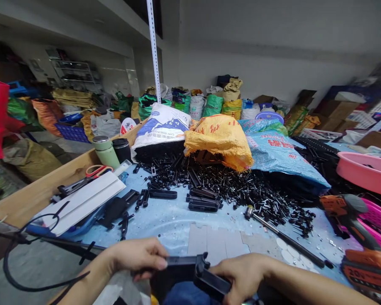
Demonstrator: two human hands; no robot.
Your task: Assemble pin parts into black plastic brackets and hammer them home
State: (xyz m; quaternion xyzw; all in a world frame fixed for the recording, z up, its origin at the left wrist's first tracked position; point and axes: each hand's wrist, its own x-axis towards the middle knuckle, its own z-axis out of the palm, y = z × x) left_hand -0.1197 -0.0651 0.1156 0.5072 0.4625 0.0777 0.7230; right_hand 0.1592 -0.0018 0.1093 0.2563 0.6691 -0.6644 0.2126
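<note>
My left hand (142, 258) pinches one end of a long black plastic piece (182, 264) at the table's near edge. A second black plastic piece (211, 283), thicker and slanting down to the right, is gripped in my right hand (244, 275). The two pieces meet at a notched end between my hands; I cannot tell whether they are joined. Beyond them lie several similar black plastic parts (204, 200) and a large heap of small black parts with metal pins (257, 190). A hammer (282, 235) lies to the right of the grey foam mats (214, 243).
An orange cordless drill (352, 216) stands at the right, near a pink basin (368, 171). White, yellow (220, 137) and blue sacks line the table's back. A green flask (104, 150), scissors (99, 170) and a white panel (85, 203) are at left. A black cable (6, 262) loops at lower left.
</note>
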